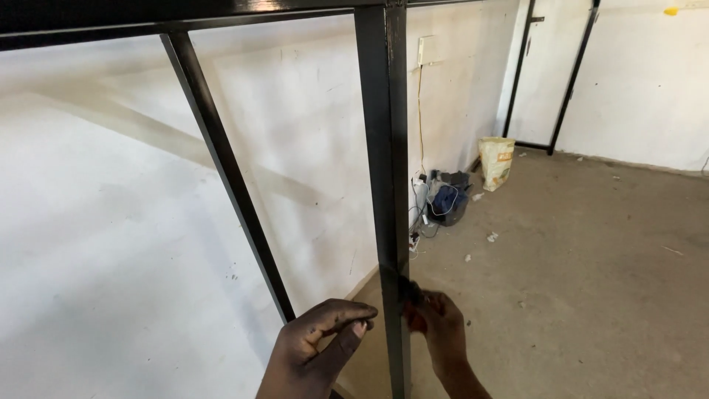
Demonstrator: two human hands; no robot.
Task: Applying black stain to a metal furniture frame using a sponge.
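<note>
Two bare hands at the foot of a black metal frame post (389, 148), upright beside the white wall (111, 222). Left hand (314, 351) loosely curled, fingers partly apart, clamped on nothing, just left of the post. Right hand (442, 332) pinched on a small dark object (410, 292) (kind unclear) pressed against the post

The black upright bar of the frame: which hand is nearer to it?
Right. The right hand touches the black upright bar with something small and dark. The left hand is just left of it, apparently not touching.
</note>
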